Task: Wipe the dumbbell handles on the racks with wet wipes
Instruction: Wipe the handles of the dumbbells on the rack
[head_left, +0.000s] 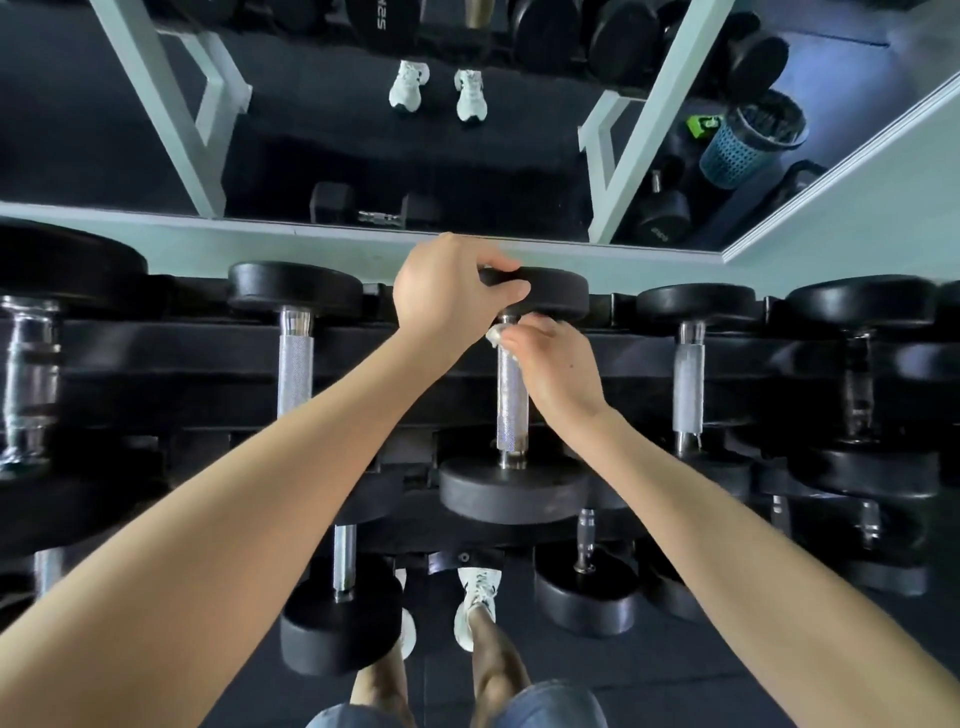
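Wiping step: left hand (447, 286) grips the black rubber dumbbell head (558, 291); right hand (558, 371) pinches a white wet wipe (494, 335) round the knurled steel handle (511, 405). Next, likely a slide nearward.

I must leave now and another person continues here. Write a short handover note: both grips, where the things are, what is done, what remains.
Left grip holds the far head of the middle dumbbell on the upper rack row.
Right grip pinches a white wipe against the far end of that dumbbell's handle.
Done: cannot tell which handles are already wiped.
Left: probably wipe this handle down to the near head, then the neighbouring handles.
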